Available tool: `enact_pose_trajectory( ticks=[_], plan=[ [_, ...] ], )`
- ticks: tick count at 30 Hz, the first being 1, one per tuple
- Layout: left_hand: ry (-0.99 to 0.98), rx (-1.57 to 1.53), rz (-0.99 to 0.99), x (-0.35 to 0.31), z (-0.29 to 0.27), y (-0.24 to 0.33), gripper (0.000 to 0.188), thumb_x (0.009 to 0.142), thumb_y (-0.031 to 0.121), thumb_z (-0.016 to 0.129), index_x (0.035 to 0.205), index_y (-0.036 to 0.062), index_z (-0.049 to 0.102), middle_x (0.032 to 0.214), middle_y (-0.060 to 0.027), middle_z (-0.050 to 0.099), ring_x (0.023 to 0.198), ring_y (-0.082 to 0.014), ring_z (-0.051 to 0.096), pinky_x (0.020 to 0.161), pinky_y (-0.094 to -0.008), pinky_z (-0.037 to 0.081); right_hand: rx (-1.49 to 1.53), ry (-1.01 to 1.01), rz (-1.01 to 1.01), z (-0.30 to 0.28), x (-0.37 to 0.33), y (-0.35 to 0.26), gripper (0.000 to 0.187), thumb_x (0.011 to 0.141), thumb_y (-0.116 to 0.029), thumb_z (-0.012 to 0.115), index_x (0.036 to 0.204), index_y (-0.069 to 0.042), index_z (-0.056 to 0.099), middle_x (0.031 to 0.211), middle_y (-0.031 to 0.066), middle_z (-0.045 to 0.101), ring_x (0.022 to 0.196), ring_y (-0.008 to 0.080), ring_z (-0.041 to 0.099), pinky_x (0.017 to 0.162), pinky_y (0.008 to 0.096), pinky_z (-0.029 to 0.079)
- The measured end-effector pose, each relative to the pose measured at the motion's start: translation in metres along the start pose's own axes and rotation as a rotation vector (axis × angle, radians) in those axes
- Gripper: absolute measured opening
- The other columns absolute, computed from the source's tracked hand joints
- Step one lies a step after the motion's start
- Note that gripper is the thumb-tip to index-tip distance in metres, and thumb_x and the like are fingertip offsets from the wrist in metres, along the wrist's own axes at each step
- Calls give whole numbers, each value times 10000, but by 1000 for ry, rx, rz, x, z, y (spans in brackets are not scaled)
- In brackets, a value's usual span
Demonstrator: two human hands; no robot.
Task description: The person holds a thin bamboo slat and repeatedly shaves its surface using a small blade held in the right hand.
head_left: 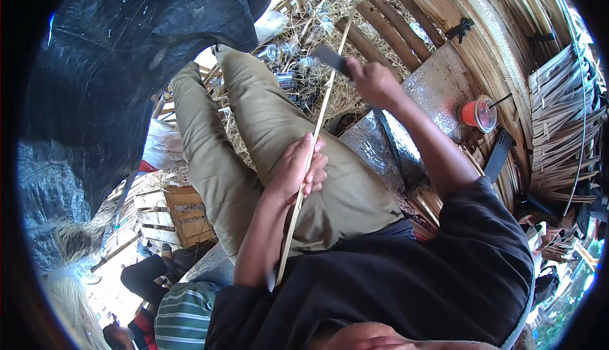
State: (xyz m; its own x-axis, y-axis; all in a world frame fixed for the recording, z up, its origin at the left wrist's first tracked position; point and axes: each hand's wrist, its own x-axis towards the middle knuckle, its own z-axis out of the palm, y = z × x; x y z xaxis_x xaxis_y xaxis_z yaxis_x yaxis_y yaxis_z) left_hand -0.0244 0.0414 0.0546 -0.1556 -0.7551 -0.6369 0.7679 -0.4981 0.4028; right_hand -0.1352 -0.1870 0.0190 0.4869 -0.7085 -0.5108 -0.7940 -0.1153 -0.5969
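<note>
A long, thin pale strip point(322, 112), apparently split bamboo, runs from beside my body up past my knees. My left hand point(302, 167) is closed round its middle, resting over my thigh in khaki trousers point(266, 115). Further up, my right hand point(374, 83) grips a knife with a broad dark blade point(330, 59). Its handle is hidden in my fist. The blade lies across the strip near the far end, and whether its edge touches the strip I cannot tell.
Shavings point(346, 96) and litter cover the ground beyond my legs, beside wooden slats point(396, 29). At right are a red drink cup with a straw point(479, 115), a phone point(499, 154) and bundled strips point(561, 105). Dark sheeting point(139, 52) hangs at left. Other people point(184, 315) sit lower left.
</note>
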Motion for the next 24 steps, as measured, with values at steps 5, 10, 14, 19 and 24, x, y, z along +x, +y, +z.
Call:
enact_pose_trajectory(
  ticks=[5,10,14,19,24],
  plan=[
    [20,-45,-1,-1,2,-2,337,1038,475,378,906,168,419,479,54,315,327,-45,297,304,-179,251,-122,-8,-100,15,-24,-16,729,1009,-559,336,798,40,695,739,277,659,789,397,693,776,502,505],
    [25,-12,-2,-1,2,-1,342,1035,481,381,908,166,422,480,54,324,324,-42,291,302,-180,246,-105,11,-17,-3,3,-2,725,1032,-548,311,723,3,667,651,181,642,655,323,667,695,478,507],
    [-25,-45,4,-2,-5,-1,343,1035,484,379,909,168,424,481,53,329,327,-43,298,304,-184,247,-126,-12,-107,23,-17,-8,752,1030,-545,275,731,25,664,697,251,641,753,416,666,780,506,503],
    [-7,-32,8,-1,-2,-2,343,1035,487,376,913,171,428,479,49,340,320,-46,305,305,-183,244,-89,103,-64,6,6,8,720,1034,-513,288,810,40,691,722,304,645,800,484,659,789,522,516],
    [-9,-38,0,2,-5,-5,348,1035,492,371,912,171,426,472,47,330,318,-48,295,300,-186,236,-9,7,-199,24,-19,0,744,1031,-521,300,701,49,643,648,304,601,732,472,644,743,520,498]
  ],
)
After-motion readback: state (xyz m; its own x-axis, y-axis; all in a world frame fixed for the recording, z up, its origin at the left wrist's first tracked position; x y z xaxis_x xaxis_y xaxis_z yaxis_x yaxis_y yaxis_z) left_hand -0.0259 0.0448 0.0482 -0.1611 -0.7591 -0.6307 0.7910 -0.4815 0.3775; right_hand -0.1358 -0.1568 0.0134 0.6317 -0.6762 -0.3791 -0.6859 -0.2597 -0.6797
